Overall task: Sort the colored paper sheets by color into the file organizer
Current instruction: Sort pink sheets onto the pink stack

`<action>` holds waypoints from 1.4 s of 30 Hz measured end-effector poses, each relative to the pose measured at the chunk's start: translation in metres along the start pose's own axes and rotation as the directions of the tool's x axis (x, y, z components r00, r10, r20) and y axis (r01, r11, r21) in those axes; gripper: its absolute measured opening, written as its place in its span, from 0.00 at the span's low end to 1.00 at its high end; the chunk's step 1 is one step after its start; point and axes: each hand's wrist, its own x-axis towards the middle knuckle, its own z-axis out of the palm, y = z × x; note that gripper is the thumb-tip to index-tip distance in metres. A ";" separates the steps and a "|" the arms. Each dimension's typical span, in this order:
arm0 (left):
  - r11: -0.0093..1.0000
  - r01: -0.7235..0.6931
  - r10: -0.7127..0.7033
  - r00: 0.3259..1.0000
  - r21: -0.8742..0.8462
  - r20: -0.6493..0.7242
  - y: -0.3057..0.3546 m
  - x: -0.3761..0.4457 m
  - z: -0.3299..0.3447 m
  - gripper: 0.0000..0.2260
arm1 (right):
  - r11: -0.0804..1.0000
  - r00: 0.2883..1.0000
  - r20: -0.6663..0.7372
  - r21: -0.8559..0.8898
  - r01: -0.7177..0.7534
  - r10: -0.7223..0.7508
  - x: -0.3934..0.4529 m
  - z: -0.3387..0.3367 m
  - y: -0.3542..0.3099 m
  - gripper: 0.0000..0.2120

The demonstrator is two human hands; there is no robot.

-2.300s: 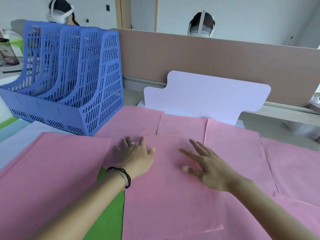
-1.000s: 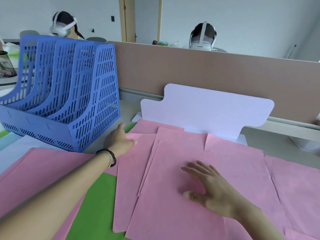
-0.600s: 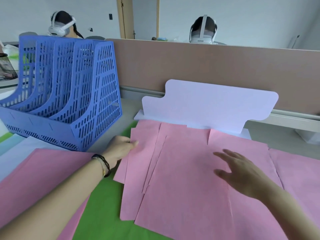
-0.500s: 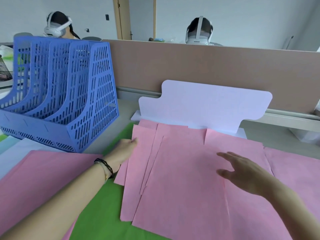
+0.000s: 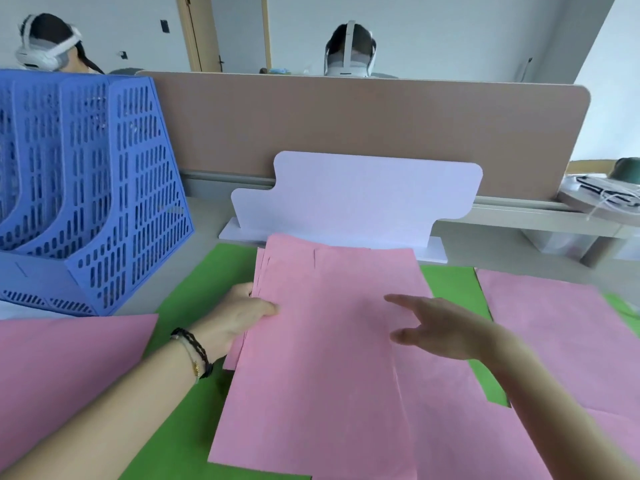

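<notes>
Desk-wide green sheets (image 5: 194,292) underlie a gathered pink stack (image 5: 322,341) right of the blue file organizer (image 5: 104,188). Left hand (image 5: 239,320) pinches its near-organizer edge; right hand (image 5: 443,330) hovers, fingers spread. Thin, limp, slippery paper: likely best gripped at both edges.

1. No text, label, brand, number or sign can be read anywhere in the view.
2. The pink sheets (image 5: 322,358) and the blue file organizer (image 5: 90,188) show no print.

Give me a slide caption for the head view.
Left hand grips gathered pink sheets over green paper, blue file organizer waiting.
</notes>
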 end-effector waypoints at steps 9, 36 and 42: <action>0.992 0.026 -0.026 1.000 -0.121 0.007 0.004 -0.004 0.009 0.10 | 0.941 0.990 -0.075 0.311 0.135 -0.118 -0.001 -0.008 -0.003 0.29; 0.870 0.034 -0.046 0.999 -0.493 -0.012 0.006 -0.032 -0.032 0.11 | 0.996 0.981 -0.189 -0.077 -0.049 0.034 -0.055 0.029 0.060 0.48; 0.844 0.098 -0.003 0.984 -0.527 0.179 0.020 -0.043 -0.025 0.17 | 0.986 0.925 -0.364 -0.081 -0.144 0.105 -0.043 0.036 0.066 0.36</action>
